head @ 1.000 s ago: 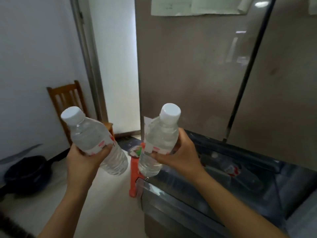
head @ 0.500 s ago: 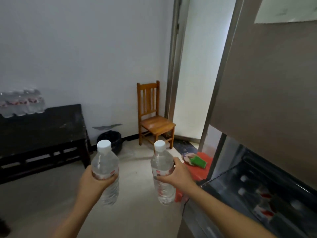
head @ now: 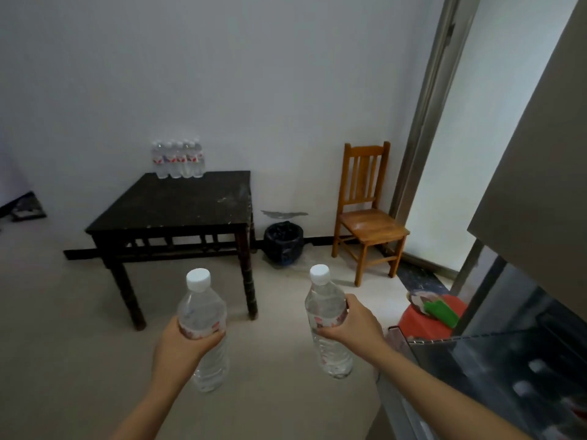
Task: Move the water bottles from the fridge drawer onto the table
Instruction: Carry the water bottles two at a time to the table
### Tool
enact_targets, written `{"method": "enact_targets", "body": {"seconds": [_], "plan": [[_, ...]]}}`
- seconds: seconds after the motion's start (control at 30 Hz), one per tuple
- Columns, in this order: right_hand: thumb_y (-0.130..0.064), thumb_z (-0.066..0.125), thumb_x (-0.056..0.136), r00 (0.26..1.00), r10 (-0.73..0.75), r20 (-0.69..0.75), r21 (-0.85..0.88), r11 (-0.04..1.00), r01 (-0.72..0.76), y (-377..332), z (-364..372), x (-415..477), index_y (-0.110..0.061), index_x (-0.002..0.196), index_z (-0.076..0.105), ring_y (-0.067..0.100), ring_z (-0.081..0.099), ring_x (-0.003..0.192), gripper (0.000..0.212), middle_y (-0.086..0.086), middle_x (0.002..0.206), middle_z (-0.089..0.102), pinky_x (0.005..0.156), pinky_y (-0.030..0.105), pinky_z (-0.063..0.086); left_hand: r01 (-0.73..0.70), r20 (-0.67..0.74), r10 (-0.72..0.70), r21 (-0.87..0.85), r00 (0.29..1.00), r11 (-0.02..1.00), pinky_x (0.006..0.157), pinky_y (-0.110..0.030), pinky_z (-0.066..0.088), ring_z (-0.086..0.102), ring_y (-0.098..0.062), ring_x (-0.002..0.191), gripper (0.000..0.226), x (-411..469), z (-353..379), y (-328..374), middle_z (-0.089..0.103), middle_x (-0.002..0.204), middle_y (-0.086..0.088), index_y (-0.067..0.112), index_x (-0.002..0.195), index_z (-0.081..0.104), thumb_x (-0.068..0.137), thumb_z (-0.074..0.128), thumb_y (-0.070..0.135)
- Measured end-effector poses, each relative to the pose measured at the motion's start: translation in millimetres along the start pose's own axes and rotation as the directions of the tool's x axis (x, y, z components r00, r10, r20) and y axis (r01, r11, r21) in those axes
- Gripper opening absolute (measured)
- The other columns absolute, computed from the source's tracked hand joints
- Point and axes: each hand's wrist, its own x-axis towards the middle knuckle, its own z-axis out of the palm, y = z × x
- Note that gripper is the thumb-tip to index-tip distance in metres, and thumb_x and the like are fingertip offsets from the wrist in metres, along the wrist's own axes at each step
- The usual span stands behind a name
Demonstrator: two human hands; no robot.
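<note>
My left hand (head: 182, 346) grips a clear water bottle (head: 205, 315) with a white cap, held upright over the floor. My right hand (head: 355, 323) grips a second bottle (head: 327, 306) of the same kind, also upright. Ahead stands a dark wooden table (head: 171, 204) against the white wall. A row of several water bottles (head: 178, 160) stands at its far edge. The open fridge drawer (head: 495, 373) is at the lower right, with more white-capped bottles dimly visible inside.
A wooden chair (head: 368, 214) stands by the wall right of the table, next to a doorway. A black bin (head: 283, 243) sits between table and chair. A red stool (head: 425, 322) with a green item on it stands beside the fridge.
My view has swung left from the fridge toward the table, which now sits in the middle. Both hands still hold their bottles, carried lower and away from the drawer.
</note>
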Motion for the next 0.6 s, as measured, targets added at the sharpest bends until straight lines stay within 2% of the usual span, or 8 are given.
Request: {"method": "enact_targets", "body": {"seconds": [0.17,0.37,0.5,0.6], "plan": [[-0.048,0.079,0.059,0.994,-0.066,0.09,-0.007,0.998,0.067,-20,25,-2,-0.032,0.098,0.043,0.008,0.056,0.087,0.055,-0.013,0.094,0.056,0.072,0.022,0.044,0.066,-0.138,-0.061,0.03,0.989,0.997,0.08,-0.042,0.052,0.067,-0.018,0.084,0.074,-15,-44,-12,0.071,0.09,0.003,0.022,0.098,0.064,0.033,0.075,0.055],[-0.05,0.079,0.058,0.974,-0.128,0.186,-0.028,0.99,0.135,-55,70,-2,-0.032,0.098,0.044,0.003,0.055,0.082,0.056,-0.02,0.084,0.052,0.074,0.025,0.049,0.132,-0.289,-0.12,0.021,0.95,0.991,0.085,-0.048,0.052,0.066,-0.02,0.086,0.067,-34,-110,-35,0.071,0.09,0.004,0.027,0.093,0.064,0.034,0.074,0.059],[-0.048,0.079,0.058,0.949,-0.188,0.252,-0.016,0.98,0.198,-92,109,-3,-0.031,0.095,0.044,0.001,0.054,0.078,0.053,-0.02,0.082,0.054,0.07,0.021,0.045,0.145,-0.42,-0.137,-0.013,0.897,0.989,0.083,-0.042,0.049,0.063,-0.022,0.083,0.063,-52,-160,-41,0.068,0.086,0.003,0.03,0.086,0.06,0.03,0.069,0.057],[-0.049,0.079,0.06,0.919,-0.244,0.308,-0.003,0.966,0.257,-126,142,-7,-0.033,0.093,0.043,0.0,0.054,0.079,0.052,-0.021,0.082,0.054,0.065,0.018,0.041,0.154,-0.501,-0.153,-0.038,0.852,0.987,0.081,-0.04,0.048,0.061,-0.026,0.084,0.072,-61,-203,-49,0.066,0.088,-0.003,0.025,0.092,0.058,0.028,0.071,0.055]]}}
